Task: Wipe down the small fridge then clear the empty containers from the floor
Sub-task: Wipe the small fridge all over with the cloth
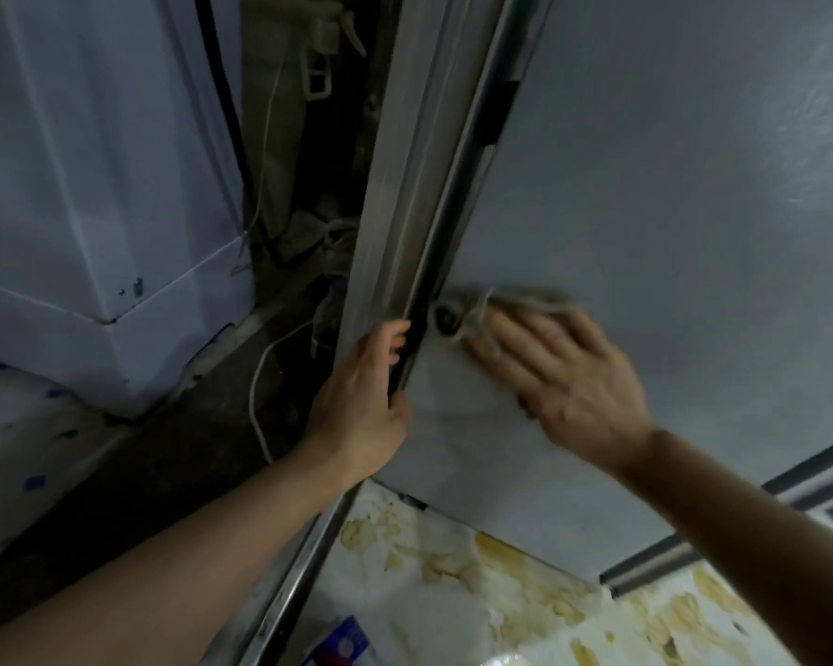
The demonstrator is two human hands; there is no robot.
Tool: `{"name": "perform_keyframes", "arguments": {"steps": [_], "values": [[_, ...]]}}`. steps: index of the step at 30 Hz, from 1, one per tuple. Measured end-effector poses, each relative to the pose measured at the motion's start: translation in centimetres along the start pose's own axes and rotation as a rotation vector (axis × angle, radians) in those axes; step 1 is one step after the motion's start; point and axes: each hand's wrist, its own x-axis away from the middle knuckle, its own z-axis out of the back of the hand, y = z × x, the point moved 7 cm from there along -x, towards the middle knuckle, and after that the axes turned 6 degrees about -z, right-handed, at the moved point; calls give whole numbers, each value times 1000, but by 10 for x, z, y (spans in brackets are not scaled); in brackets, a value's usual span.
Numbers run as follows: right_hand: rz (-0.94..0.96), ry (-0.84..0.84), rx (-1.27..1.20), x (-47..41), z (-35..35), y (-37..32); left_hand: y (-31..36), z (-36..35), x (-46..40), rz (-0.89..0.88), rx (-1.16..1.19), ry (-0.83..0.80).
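Note:
The small grey fridge (645, 209) fills the right of the view, seen from above. My right hand (559, 382) lies flat with straight fingers on a crumpled grey cloth (496, 305), pressing it against the fridge's side panel near the door gap. My left hand (361, 406) grips the edge of the fridge door (395, 194), fingers curled into the dark gap beside the seal. Motion blur smears the cloth and right hand. No empty containers are visible.
A white appliance (92, 185) stands at left, across a dark narrow gap with cables (260, 377) on the dirty floor. A floral-patterned sheet (501, 584) covers the floor below the fridge. A blue-and-white packet (342, 641) lies at the bottom edge.

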Motion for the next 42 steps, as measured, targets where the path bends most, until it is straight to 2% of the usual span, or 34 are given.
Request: {"name": "perform_keyframes", "arguments": {"steps": [3, 6, 8, 11, 13, 16, 19, 21, 25, 29, 31, 33, 35, 39, 42], "values": [[-189, 196, -9, 7, 18, 39, 8, -17, -3, 2, 8, -30], [-274, 234, -20, 25, 6, 29, 15, -29, -1, 21, -50, -27], [-171, 98, -11, 45, -16, 3, 17, -30, 0, 33, -78, -14], [9, -212, 27, 79, -43, -28, 21, -31, 1, 63, -118, -44], [37, -278, -5, 88, -43, -30, 24, -33, 3, 92, -134, -94], [-7, -100, -49, 83, -14, -7, 27, -37, 4, 138, -177, -181], [-196, 136, -37, 80, 26, 42, 28, -40, 3, 180, -182, -199], [-309, 192, -45, 82, 39, 67, 28, -42, 3, 192, -181, -170], [-358, 188, -119, 95, 24, 57, 27, -47, 4, 172, -180, -96], [-130, -65, -50, 136, -13, 6, 28, -49, 5, 162, -189, -74], [-85, -144, -49, 149, -15, -1, 30, -51, 6, 166, -194, -82], [-134, -118, -65, 148, -4, 9, 31, -56, 8, 175, -197, -103], [-235, -21, -57, 143, 18, 36, 37, -61, 11, 180, -200, -108], [-508, 103, 24, 149, 49, 109, 61, -71, 13, 90, -221, -18], [-583, 161, 17, 164, 40, 102, 78, -83, 16, 25, -262, -8]]}}
